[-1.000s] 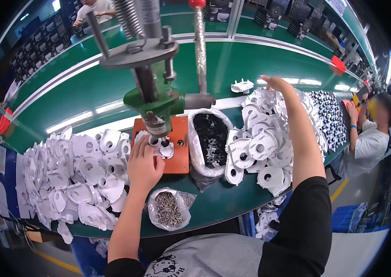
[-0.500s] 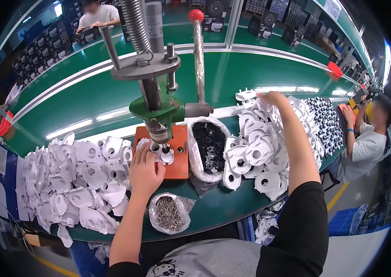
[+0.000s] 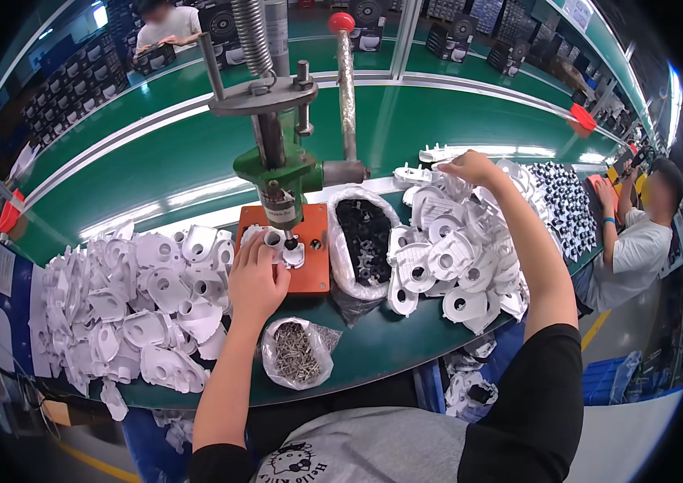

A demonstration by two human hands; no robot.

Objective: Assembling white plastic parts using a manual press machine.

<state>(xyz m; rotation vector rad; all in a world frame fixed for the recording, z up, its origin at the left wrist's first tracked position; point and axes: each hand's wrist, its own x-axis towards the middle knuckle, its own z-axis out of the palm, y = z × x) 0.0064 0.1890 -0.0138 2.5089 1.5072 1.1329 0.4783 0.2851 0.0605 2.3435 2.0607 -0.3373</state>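
My left hand [image 3: 258,280] rests over the orange base plate [image 3: 308,282] of a green hand press [image 3: 279,173]. Its fingers hold a white plastic part [image 3: 294,256], which sits beneath the press's tip, partly hidden by the hand. My right arm stretches out to the far edge of the right-hand pile of white plastic parts [image 3: 450,259]. There my right hand [image 3: 474,167] is bent, fingers drawn in among the parts; what is under the fingertips is hidden. Just left of those fingertips lies a loose white part [image 3: 414,175].
Another heap of white parts [image 3: 140,302] covers the left side. A bag of black pieces [image 3: 364,241] and a bag of screws [image 3: 297,354] stand near the press. The red-knobbed lever [image 3: 345,88] points up. Co-workers sit at right [image 3: 643,233] and across [image 3: 166,28].
My right hand has shifted slightly left at the pile's far edge, its fingers more bent. My left hand stays on the part at the press. The whole view has tilted a little.
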